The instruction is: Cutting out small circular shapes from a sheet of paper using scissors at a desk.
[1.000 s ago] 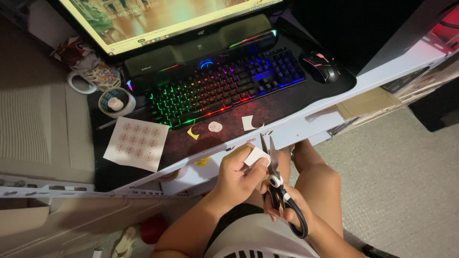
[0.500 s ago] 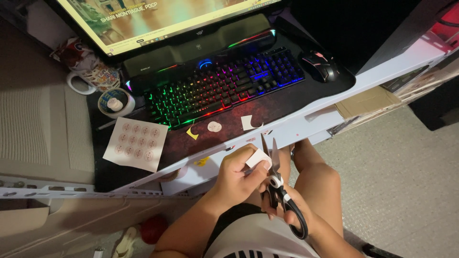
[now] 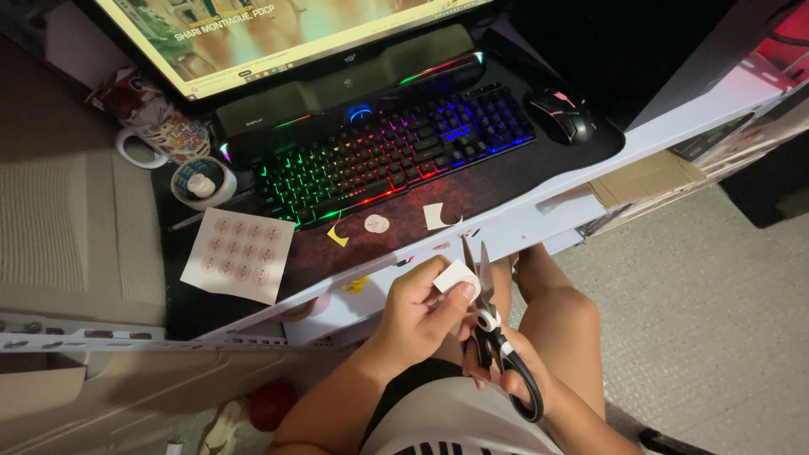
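The scissors (image 3: 493, 333) in the right hand (image 3: 506, 366) now stand with blades slightly closer together beside the paper piece (image 3: 456, 276); otherwise little shifts.

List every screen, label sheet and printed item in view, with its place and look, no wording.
Monitor: top of desk, wide, bright yellowish picture.
Sticker sheet: left of the desk mat, white rectangle, rows of round pinkish labels.
Cut round sticker: before the backlit keyboard, small, pale.
Paper piece: in the left hand, white, at the scissors in the right hand.
Printed mug: left of keyboard, white, colourful pattern.
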